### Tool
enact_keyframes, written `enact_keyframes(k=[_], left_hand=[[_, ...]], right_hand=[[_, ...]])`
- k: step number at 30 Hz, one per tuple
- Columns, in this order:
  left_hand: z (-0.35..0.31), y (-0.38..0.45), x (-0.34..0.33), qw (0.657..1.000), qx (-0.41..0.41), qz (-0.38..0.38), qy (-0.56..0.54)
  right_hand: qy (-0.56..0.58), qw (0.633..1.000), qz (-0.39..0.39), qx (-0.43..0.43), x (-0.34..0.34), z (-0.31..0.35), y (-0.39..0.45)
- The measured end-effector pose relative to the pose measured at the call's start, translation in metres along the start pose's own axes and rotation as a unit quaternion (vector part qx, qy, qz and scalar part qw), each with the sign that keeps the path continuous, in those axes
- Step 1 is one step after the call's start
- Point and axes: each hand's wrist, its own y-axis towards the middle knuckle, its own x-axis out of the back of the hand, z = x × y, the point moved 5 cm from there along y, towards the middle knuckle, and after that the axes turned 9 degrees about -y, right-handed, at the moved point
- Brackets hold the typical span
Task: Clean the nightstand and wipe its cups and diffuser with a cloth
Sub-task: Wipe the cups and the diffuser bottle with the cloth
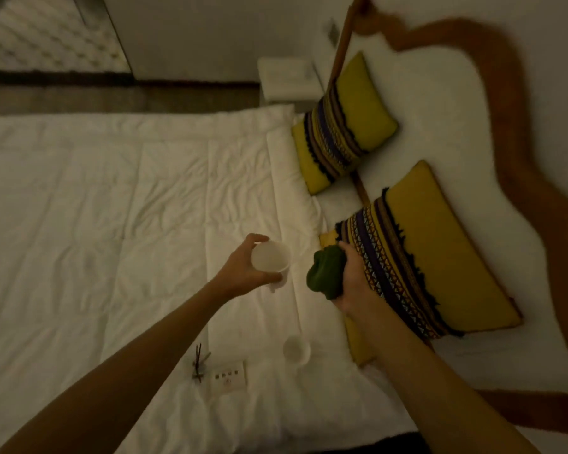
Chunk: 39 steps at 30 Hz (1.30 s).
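My left hand (240, 273) grips a white cup (271, 261) from its left side, held above the white bed with its open mouth facing me. My right hand (351, 280) is closed around a bunched green cloth (327, 272), a short gap to the right of the cup. A second white cup (296, 349) stands on the duvet below them. The reed diffuser (199, 363), with dark sticks, lies on the duvet to the left of that cup. A white nightstand (289, 81) stands at the far side of the bed, against the wall.
A small white card (228, 379) lies beside the diffuser. Two yellow patterned cushions (345, 126) (436, 253) lean on the headboard at the right. The white duvet (95, 198) spreads across the left. The room is dim.
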Motion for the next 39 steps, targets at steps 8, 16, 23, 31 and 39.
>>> enact_keyframes(k=[8,16,23,31,39], left_hand=[[-0.181,-0.003,0.029,0.981,-0.129,-0.017,-0.144],[-0.325,-0.037,0.038,0.930,-0.211,0.021,-0.299],[-0.416,-0.096,0.006,0.892,-0.284,0.081,-0.342],[-0.457,-0.153,-0.009,0.860,-0.404,0.090,-0.298],[-0.469,-0.163,0.018,0.843,-0.345,0.091,-0.402]], right_hand=[[-0.132,0.967,0.015,0.216,-0.062,0.146,-0.093],[-0.184,0.816,-0.119,0.535,-0.092,0.253,-0.226],[-0.173,0.675,-0.163,0.698,-0.116,0.263,-0.323],[-0.170,0.572,-0.337,0.729,-0.114,0.293,-0.381],[-0.047,0.800,-0.106,0.589,-0.107,0.314,-0.380]])
